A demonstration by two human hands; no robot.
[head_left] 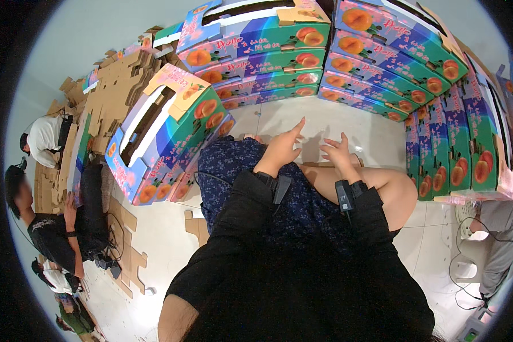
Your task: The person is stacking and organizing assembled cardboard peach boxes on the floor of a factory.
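My left hand [281, 149] hovers above my lap, its fingers spread and nothing in them. Just right of it, my right hand [337, 151] is likewise raised with fingers apart and empty. Dark wrist devices sit on both of my forearms. Beyond the hands rise stacks of peach-printed cardboard boxes: a back stack [262, 54], a back-right stack [390, 54] and a right stack [461, 137]. Nearer on the left stands another stack, topped by a box with a slotted handle [171, 128]. Neither hand touches a box.
Flattened brown cardboard [117, 85] is piled at the far left. A person in black [57, 233] sits at the left, with others behind. Cardboard scraps [128, 256] and cables lie on the pale tiled floor [154, 233]. At the right edge is a person's grey-clothed leg [499, 245].
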